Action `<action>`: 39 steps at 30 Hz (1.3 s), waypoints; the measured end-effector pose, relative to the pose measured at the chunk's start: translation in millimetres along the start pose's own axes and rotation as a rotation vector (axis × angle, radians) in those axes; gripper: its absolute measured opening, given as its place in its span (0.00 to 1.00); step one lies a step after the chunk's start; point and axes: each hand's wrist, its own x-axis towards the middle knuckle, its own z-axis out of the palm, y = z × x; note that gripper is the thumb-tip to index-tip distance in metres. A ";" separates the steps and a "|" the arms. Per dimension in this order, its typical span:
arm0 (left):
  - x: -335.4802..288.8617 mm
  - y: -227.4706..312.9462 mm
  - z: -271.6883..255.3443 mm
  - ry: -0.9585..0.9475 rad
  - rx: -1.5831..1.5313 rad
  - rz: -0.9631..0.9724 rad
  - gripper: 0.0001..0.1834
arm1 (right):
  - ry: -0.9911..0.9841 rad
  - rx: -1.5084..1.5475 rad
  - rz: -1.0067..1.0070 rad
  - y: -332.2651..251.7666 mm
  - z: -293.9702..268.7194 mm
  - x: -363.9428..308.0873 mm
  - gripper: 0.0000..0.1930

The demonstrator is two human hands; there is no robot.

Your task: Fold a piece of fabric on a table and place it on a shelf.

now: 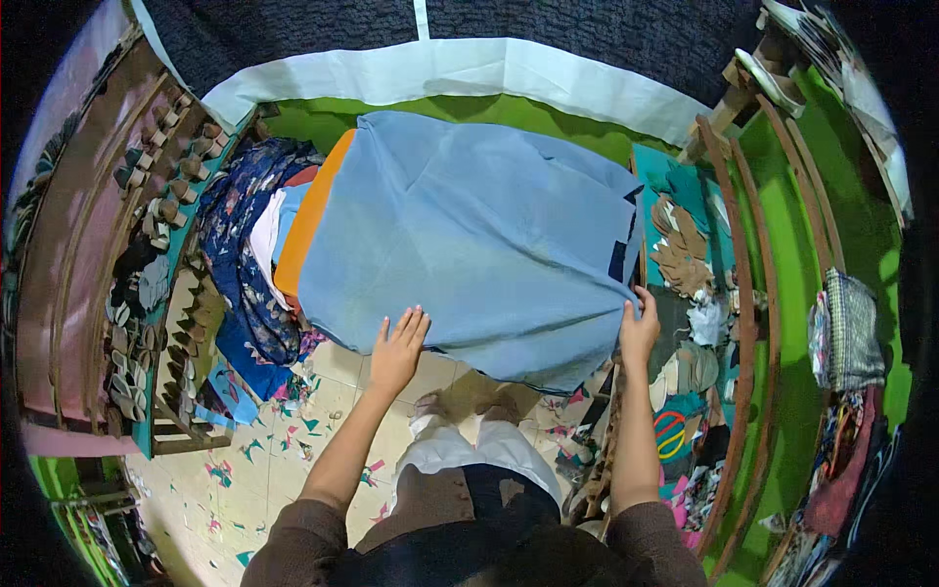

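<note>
A large light-blue fabric sheet lies spread over the surface in front of me, with an orange edge showing along its left side. My left hand rests flat near the sheet's front edge, fingers stretched out. At the right end, my right hand pinches the sheet's edge between thumb and fingers, and creases fan out leftward from that grip. What lies under the sheet is hidden. Dark notches show along its right border, close above my right hand.
Dark-blue patterned cloth is bunched at the left. A wooden rack there holds shoe-shaped forms. To the right, brown cut pieces and scissors with red and yellow handles lie near wooden rails. Coloured scraps litter the tiled floor.
</note>
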 end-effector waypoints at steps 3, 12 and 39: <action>-6.9 7.2 -29.7 0.007 -0.071 -0.023 0.27 | -0.005 0.276 0.057 11.4 -6.4 -1.4 0.20; 13.3 45.6 -5.8 -0.229 -0.250 -0.077 0.22 | -0.479 -0.035 0.095 67.5 41.2 15.1 0.21; 435.4 -119.2 59.9 0.216 -0.188 0.119 0.19 | -0.319 -0.502 -0.302 25.6 173.4 251.7 0.11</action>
